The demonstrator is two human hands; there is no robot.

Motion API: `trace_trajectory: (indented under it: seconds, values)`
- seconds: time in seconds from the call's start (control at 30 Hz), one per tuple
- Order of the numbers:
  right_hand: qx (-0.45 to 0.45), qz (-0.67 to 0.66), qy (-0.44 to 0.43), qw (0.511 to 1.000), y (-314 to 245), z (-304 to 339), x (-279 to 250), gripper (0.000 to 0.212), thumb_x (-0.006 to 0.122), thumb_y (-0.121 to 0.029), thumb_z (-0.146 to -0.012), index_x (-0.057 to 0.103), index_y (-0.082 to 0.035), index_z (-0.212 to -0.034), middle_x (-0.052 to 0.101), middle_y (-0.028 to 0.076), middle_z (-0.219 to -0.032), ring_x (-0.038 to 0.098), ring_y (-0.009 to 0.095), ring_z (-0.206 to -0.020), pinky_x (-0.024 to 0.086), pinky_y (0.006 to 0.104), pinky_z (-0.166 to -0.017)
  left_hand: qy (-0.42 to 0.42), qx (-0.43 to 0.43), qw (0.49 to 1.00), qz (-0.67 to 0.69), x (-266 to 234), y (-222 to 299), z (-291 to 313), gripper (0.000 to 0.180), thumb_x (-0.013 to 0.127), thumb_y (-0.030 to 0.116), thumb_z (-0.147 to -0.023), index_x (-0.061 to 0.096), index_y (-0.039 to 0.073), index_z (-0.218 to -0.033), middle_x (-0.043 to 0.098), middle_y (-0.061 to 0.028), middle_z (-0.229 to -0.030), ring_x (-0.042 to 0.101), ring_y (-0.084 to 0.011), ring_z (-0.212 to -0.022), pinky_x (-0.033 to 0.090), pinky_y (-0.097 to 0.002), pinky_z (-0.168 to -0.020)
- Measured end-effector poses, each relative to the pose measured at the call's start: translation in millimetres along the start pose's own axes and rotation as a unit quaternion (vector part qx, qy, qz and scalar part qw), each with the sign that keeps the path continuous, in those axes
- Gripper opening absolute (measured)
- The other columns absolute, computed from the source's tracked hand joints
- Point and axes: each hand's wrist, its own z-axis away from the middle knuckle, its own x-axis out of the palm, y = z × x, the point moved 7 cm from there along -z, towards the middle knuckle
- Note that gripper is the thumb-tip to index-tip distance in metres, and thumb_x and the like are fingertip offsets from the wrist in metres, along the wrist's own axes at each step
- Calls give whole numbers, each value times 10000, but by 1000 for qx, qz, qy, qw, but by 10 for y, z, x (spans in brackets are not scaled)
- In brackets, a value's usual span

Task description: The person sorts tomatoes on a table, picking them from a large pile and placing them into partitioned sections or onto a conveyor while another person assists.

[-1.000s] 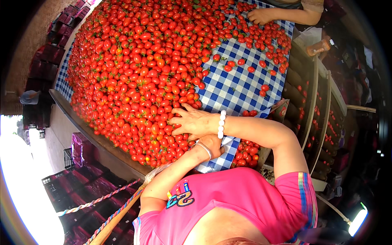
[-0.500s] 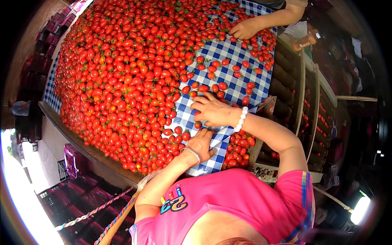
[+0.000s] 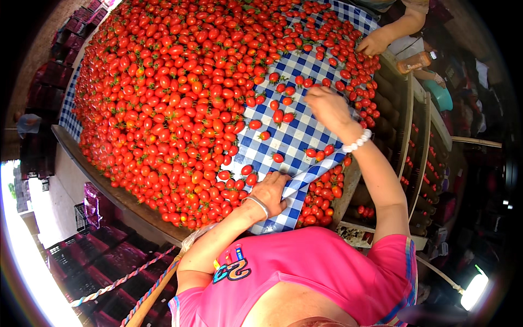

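A large heap of red cherry tomatoes (image 3: 174, 109), many with green stems, covers most of a blue-and-white checked cloth (image 3: 289, 141). At the cloth's near edge, my left hand (image 3: 269, 195) has its fingers curled on the cloth, where a raised fold runs off to the right. Farther out, my right hand (image 3: 331, 110) reaches over the cloth beside a few scattered tomatoes; its fingers are smeared by motion, so what they hold is unclear. Below the fold lies a smaller batch of tomatoes (image 3: 321, 201).
Another person's hand (image 3: 375, 42) is at the tomatoes on the far right. Sloping channels with wooden dividers (image 3: 406, 128) stand on the right, near an orange-brown bottle (image 3: 415, 62). Dark crates (image 3: 109, 250) and a twisted rope (image 3: 122, 280) are at the lower left.
My right hand has moved away and to the right across the cloth. Some scattered tomatoes have shifted. My left hand stays put. The other person's hand has moved right.
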Motion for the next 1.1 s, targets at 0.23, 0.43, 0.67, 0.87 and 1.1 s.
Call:
trace_trajectory:
  seconds: [0.23, 0.43, 0.67, 0.87, 1.1]
  values:
    - [-34, -81, -46, 995, -671, -644, 475, 194, 646, -114, -823, 692, -104, -1011, 630, 71, -1018, 656, 296, -914, 545, 413, -750, 17, -34, 968, 249, -37, -115, -68, 620, 729, 383, -870, 495, 24, -1318, 565, -108, -1159, 591, -251, -1056, 495, -358, -892]
    - [-159, -417, -188, 875, -1324, -389, 69, 290, 723, -245, -829, 712, -107, -1083, 639, 83, -1137, 617, 268, -1055, 503, 380, -914, 231, -144, 557, 784, -286, -683, -109, 461, 513, 543, -963, 558, 173, -1235, 650, -33, -1135, 625, -125, -868, 477, -255, -618]
    - [-216, -122, 30, 968, -1446, -748, 230, 355, 697, -121, -780, 659, -155, -1132, 534, 68, -1261, 459, 295, -1237, 366, 477, -1051, 212, -239, 495, 808, -54, -850, -30, 238, 494, 19, -869, 553, 83, -1090, 547, -36, -853, 457, -102, -558, 286, -198, -384]
    - [-32, -23, -17, 999, -574, -890, 335, 281, 619, -64, -824, 705, -143, -1080, 576, 85, -1198, 490, 303, -1236, 386, 516, -1007, 165, -247, 535, 791, -14, -820, -60, 409, 448, -86, -746, 537, 66, -1114, 527, -43, -849, 402, -113, -501, 257, -216, -376]
    - [-55, -194, 101, 974, -816, -1320, 363, 229, 527, -85, -899, 649, -63, -1091, 591, 126, -1165, 631, 354, -1018, 536, 455, -816, 114, -260, 544, 790, 34, -770, -88, 443, 455, -93, -721, 539, 64, -1127, 523, -43, -856, 378, -106, -483, 237, -222, -369]
